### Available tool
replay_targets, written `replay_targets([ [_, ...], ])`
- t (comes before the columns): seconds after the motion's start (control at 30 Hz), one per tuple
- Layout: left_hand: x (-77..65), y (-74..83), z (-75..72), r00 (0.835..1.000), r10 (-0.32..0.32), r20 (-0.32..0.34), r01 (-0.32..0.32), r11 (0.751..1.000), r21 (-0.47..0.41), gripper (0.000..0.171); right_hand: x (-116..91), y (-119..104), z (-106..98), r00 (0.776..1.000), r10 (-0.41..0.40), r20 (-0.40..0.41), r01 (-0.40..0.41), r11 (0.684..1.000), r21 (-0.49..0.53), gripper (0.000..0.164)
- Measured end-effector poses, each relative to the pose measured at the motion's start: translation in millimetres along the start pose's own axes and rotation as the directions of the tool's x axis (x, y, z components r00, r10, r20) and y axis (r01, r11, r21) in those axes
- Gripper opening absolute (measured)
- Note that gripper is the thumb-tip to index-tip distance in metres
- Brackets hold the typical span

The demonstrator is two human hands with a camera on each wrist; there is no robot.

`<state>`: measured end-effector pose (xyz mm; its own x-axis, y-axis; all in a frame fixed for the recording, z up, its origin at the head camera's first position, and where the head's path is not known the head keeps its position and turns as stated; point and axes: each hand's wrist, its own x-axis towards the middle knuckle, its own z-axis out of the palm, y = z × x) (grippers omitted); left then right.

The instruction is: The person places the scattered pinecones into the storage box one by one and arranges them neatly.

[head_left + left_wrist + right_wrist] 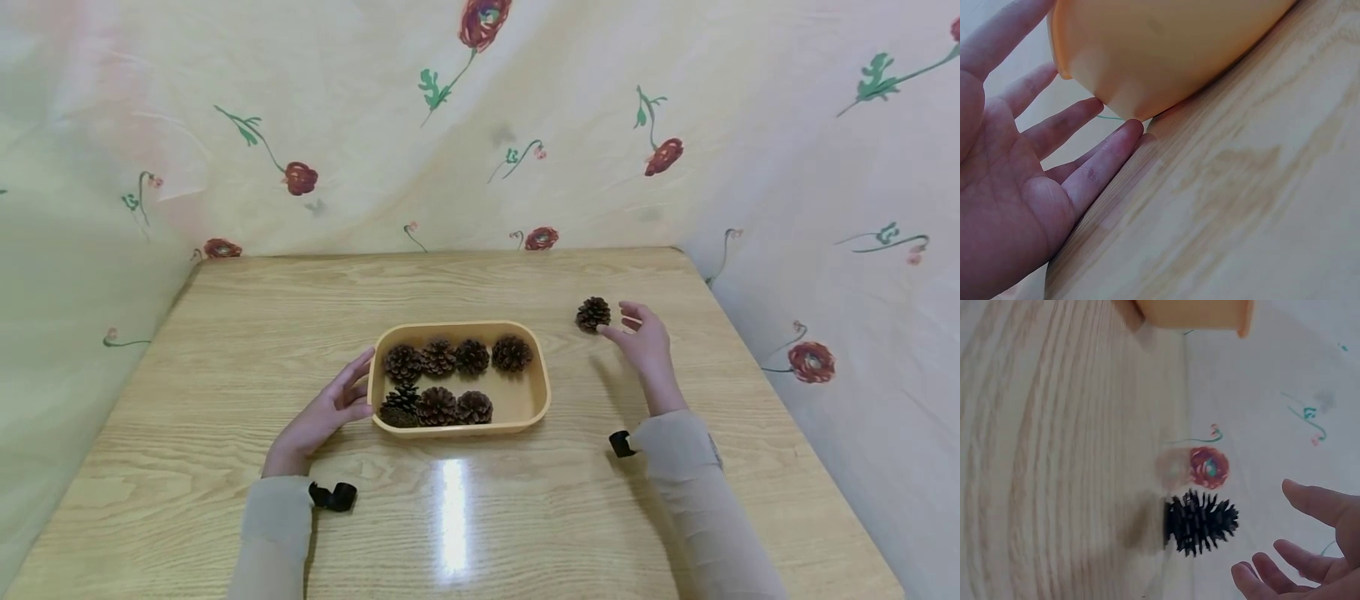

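A brown pine cone [593,315] stands by itself on the table, right of a yellow tray [547,400]. My right hand [643,340] hovers just right of that cone, thumb and fingers spread apart with nothing between them. In the right wrist view the lone pine cone [1200,523] sits below the extended thumb, a gap between them. My left hand [330,414] rests against the tray's left end. Its fingertips [1132,128] touch the tray's outer wall [1166,50] low down, fingers nearly straight. Inside the tray, several pine cones [438,407] lie in two rows.
The wooden table [187,358] extends around the tray on all sides. A flowered cloth [360,125] hangs behind the table and along both sides. Each wrist carries a small black camera mount [333,497]. The tray's right end shows bare floor [517,400].
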<state>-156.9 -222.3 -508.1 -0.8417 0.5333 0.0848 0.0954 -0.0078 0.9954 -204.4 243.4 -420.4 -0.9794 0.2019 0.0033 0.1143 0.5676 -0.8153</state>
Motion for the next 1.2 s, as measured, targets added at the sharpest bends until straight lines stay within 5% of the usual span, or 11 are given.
replay_targets([
  [0.67, -1.4, 1.4, 1.4, 0.999, -0.036, -0.014, 0.036, 0.999, 0.002, 0.082, 52, 21, 18, 0.996, 0.062, 0.068, -0.056, 0.994, -0.092, 0.065],
  [1.2, -0.5, 0.2, 0.2, 0.999, -0.035, -0.016, 0.035, 0.999, -0.004, 0.082, 40, 22, 13, 0.994, 0.054, 0.092, -0.042, 0.992, -0.121, 0.058],
])
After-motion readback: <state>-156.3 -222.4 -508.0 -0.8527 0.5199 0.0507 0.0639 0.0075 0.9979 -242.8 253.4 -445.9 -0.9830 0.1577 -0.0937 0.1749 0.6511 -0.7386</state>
